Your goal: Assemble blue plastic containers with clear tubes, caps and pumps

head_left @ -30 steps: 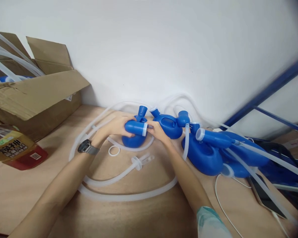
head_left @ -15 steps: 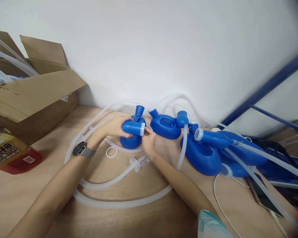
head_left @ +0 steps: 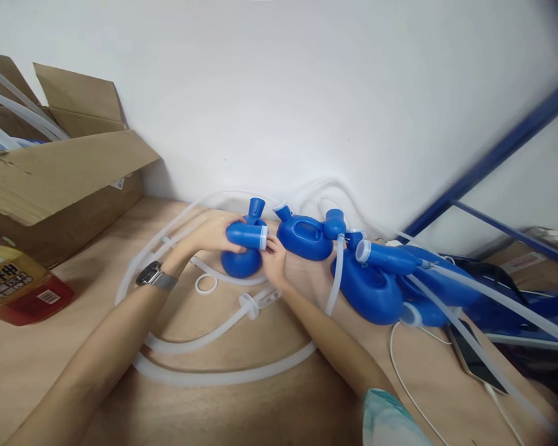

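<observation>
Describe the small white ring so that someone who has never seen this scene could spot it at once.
From the open cardboard box at the picture's left, move right to the left hand gripping a blue tube. Below that hand in the picture, on the tabletop, lies the white ring. It is a small closed loop, unlike the long pale tubing curving around it.

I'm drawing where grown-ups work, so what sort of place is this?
Perhaps a small workroom or packing corner, though I can't be sure. Blue bottles and long whitish tubes lie on a table, near an open cardboard box holding more tubes.
</observation>
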